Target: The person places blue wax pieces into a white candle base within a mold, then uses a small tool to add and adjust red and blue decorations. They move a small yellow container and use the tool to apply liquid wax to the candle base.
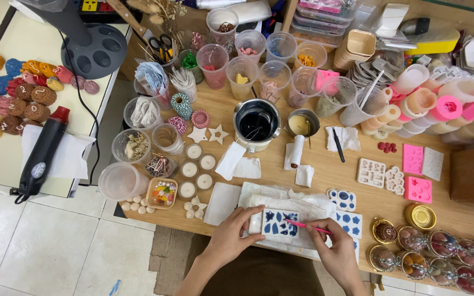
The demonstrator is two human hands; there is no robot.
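The small white rectangular mould with blue-filled shapes (280,223) is sitting on crumpled white paper towels (281,197) at the near edge of the wooden bench (314,164). The left hand (231,237) is gripping its left end between thumb and fingers. The right hand (336,249) is pinching a thin pink stick (305,225), whose tip is probably touching the mould's blue fill. Two more white moulds with blue shapes (346,211) are lying just beside it. A metal melting pot of dark liquid (256,125) is standing farther back.
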